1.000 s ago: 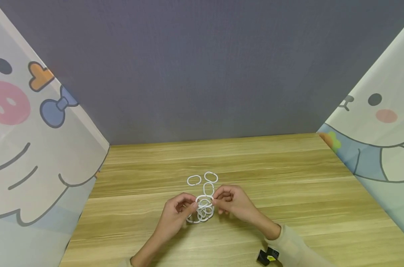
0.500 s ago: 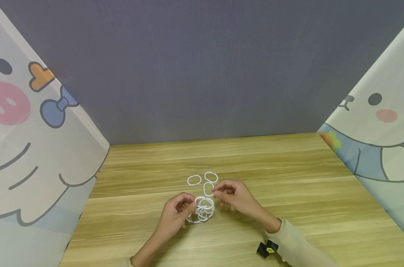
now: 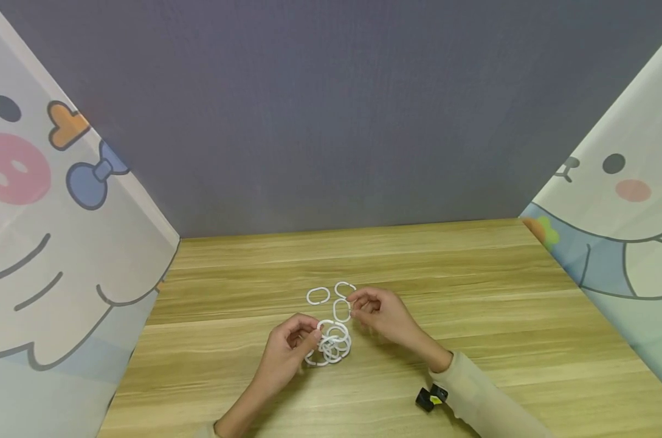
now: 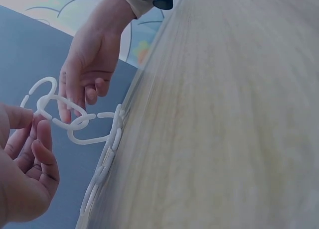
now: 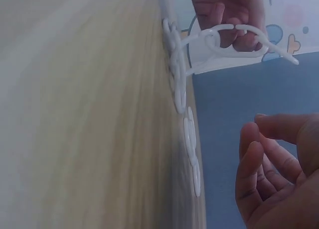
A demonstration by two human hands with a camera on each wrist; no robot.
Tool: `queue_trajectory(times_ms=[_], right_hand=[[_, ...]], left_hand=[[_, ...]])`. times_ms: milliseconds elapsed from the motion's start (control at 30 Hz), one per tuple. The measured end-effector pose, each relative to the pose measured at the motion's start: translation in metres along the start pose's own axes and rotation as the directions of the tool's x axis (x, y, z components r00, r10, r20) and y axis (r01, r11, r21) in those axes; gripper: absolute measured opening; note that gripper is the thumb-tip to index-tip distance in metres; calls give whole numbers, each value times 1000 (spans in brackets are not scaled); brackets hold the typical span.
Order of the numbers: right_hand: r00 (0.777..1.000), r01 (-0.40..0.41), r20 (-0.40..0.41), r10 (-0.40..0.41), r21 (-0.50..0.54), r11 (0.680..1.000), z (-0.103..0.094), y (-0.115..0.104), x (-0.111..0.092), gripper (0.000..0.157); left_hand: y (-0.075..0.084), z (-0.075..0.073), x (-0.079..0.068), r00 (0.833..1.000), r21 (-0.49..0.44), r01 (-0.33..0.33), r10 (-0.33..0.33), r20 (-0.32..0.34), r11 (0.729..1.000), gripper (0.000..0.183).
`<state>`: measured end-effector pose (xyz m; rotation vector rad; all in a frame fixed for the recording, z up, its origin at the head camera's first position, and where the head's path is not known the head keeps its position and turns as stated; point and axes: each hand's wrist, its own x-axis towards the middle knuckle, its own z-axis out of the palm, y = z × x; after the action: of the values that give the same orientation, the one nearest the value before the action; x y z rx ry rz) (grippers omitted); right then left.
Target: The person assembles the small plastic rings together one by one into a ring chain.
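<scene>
In the head view, my left hand [image 3: 288, 348] pinches a white plastic C-shaped link [image 4: 44, 79] between thumb and fingers, above the table. Other white links [image 4: 79, 140] are hooked to it and run down to a small heap [image 3: 348, 349] on the wood. My right hand [image 3: 384, 315] hovers to the right, fingers bent and nothing between them; in the right wrist view its thumb and index [image 5: 249, 134] are close together. Three loose oval links lie just beyond the heap: one at left [image 3: 318, 288], one at the back [image 3: 337, 287], one nearer [image 3: 334, 309].
A wood-grain table [image 3: 227, 286] lies under the hands. Behind it rises a grey panel [image 3: 341, 121], with cartoon-printed panels at left [image 3: 139, 243] and right [image 3: 604, 207]. A small black device [image 3: 426, 399] is at the right sleeve.
My right hand let go of the link both hands held and moved up, away toward the loose links. My left hand keeps its pinch and has shifted slightly left.
</scene>
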<state>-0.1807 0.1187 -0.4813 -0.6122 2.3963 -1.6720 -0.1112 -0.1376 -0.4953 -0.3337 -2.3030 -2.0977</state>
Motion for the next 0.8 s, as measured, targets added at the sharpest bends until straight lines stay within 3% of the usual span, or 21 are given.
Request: queue_trajectory(times_ms=[433, 800], right_hand=[[999, 37, 35, -32, -135, 990, 3, 18, 20, 34], [997, 66, 60, -56, -163, 984, 8, 31, 27, 37]], left_hand=[[0, -1, 0, 1000, 2, -9, 9, 9, 1000, 12], [-2, -1, 0, 999, 12, -17, 17, 30, 1000, 15]])
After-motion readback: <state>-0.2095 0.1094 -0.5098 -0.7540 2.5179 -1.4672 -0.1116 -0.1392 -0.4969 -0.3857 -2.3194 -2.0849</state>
